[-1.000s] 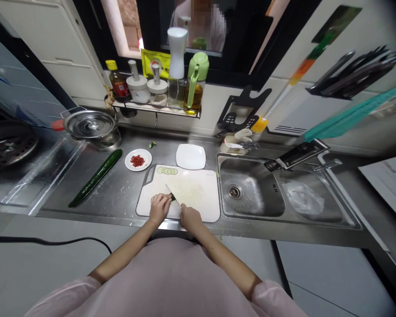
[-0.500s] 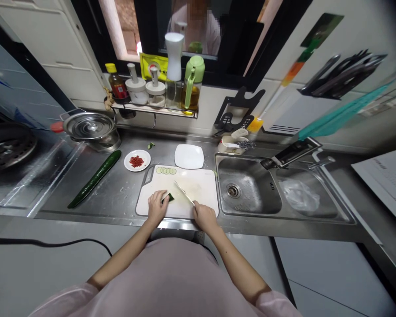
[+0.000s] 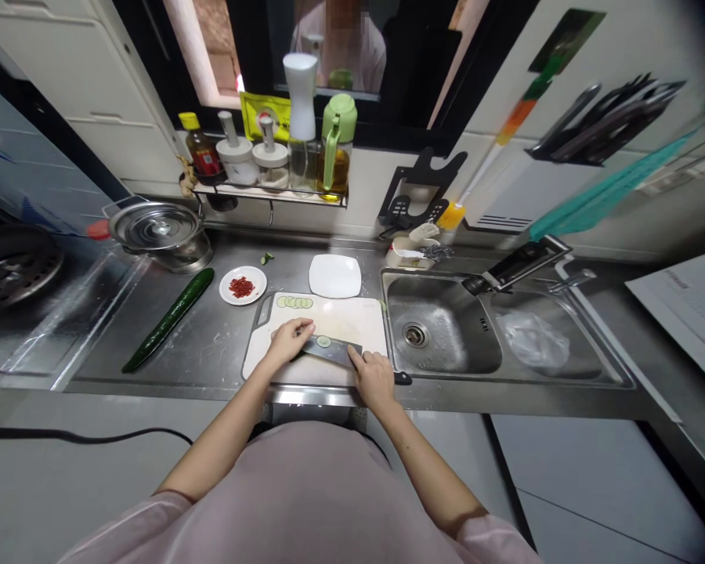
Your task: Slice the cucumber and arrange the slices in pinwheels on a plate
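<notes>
My right hand (image 3: pixel 374 377) grips the black handle of a knife (image 3: pixel 334 350), whose broad blade lies flat over the white cutting board (image 3: pixel 352 317). A cucumber slice (image 3: pixel 323 341) rests on the blade. My left hand (image 3: pixel 291 338) rests at the blade's left end, fingers bent over something I cannot make out. A row of cucumber slices (image 3: pixel 294 302) lies at the board's far edge.
A whole cucumber (image 3: pixel 169 319) lies on the steel counter at left, near a small plate of red chilli (image 3: pixel 243 285) and a lidded pot (image 3: pixel 156 229). An empty white plate (image 3: pixel 335 276) sits behind the board. The sink (image 3: pixel 440 337) is right of the board.
The knife went from upright cutting to lying flat with a slice on it. My left hand moved from the cucumber stub to the blade's left end.
</notes>
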Action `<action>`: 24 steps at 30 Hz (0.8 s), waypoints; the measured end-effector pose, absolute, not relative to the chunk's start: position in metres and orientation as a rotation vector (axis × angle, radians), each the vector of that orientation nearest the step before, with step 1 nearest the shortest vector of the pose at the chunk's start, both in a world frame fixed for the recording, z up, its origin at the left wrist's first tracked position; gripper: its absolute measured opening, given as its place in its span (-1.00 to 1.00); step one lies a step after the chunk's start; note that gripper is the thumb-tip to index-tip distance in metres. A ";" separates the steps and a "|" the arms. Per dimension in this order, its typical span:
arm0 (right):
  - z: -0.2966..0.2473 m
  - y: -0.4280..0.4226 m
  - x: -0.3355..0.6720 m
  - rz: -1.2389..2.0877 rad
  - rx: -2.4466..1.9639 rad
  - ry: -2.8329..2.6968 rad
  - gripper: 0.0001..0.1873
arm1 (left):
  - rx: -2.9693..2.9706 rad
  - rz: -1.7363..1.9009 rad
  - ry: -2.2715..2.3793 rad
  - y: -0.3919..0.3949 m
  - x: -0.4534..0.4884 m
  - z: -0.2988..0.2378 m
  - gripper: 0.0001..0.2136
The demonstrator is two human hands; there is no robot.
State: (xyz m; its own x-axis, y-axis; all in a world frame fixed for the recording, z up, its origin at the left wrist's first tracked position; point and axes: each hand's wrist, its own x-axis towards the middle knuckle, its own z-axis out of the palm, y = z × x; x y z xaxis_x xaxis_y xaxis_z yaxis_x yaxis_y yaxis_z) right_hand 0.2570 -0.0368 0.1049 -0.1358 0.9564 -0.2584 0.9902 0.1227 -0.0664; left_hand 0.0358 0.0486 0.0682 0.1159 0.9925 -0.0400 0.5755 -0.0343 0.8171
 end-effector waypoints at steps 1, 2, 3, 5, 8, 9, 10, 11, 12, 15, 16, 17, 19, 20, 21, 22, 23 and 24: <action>0.105 -0.037 0.257 -0.324 1.957 2.247 -0.48 | 1.750 0.710 1.530 0.049 0.037 0.070 -0.73; 0.106 -0.038 0.257 -0.314 1.956 2.260 -0.47 | 1.802 0.669 1.525 0.049 0.039 0.072 -0.75; 0.106 -0.038 0.257 -0.306 1.956 2.269 -0.47 | 1.848 0.632 1.525 0.049 0.041 0.074 -0.78; 0.106 -0.038 0.257 -0.300 1.955 2.280 -0.47 | 1.911 0.579 1.521 0.048 0.043 0.076 -0.82; 0.105 -0.039 0.257 -0.307 1.948 2.284 -0.48 | 1.933 0.542 1.496 0.048 0.047 0.079 -0.88; 0.104 -0.039 0.257 -0.308 1.947 2.285 -0.49 | 1.931 0.538 1.487 0.049 0.048 0.079 -0.90; 0.103 -0.039 0.257 -0.309 1.947 2.284 -0.49 | 1.927 0.537 1.478 0.050 0.049 0.079 -0.92; 0.102 -0.040 0.258 -0.310 1.946 2.283 -0.49 | 1.921 0.538 1.470 0.050 0.051 0.080 -0.93; 0.101 -0.040 0.258 -0.311 1.945 2.281 -0.50 | 1.914 0.541 1.467 0.051 0.052 0.080 -0.93; 0.099 -0.041 0.259 -0.310 1.942 2.269 -0.50 | 1.846 0.550 1.502 0.055 0.056 0.079 -0.93; 0.098 -0.041 0.260 -0.308 1.943 2.263 -0.50 | 1.809 0.548 1.520 0.056 0.057 0.079 -0.93; 0.097 -0.041 0.261 -0.307 1.945 2.259 -0.50 | 1.771 0.543 1.535 0.058 0.058 0.078 -0.92; 0.096 -0.041 0.262 -0.300 1.946 2.261 -0.51 | 1.709 0.526 1.552 0.060 0.060 0.077 -0.92; 0.095 -0.041 0.263 -0.294 1.946 2.263 -0.51 | 1.692 0.515 1.556 0.062 0.061 0.077 -0.92; 0.094 -0.041 0.264 -0.287 1.946 2.263 -0.51 | 1.683 0.505 1.561 0.063 0.061 0.076 -0.92; 0.093 -0.041 0.265 -0.277 1.947 2.263 -0.52 | 1.677 0.497 1.569 0.064 0.061 0.075 -0.92; 0.092 -0.041 0.266 -0.266 1.950 2.259 -0.52 | 1.671 0.490 1.580 0.066 0.062 0.074 -0.92; 0.091 -0.041 0.267 -0.256 1.954 2.257 -0.52 | 1.662 0.483 1.592 0.068 0.062 0.073 -0.92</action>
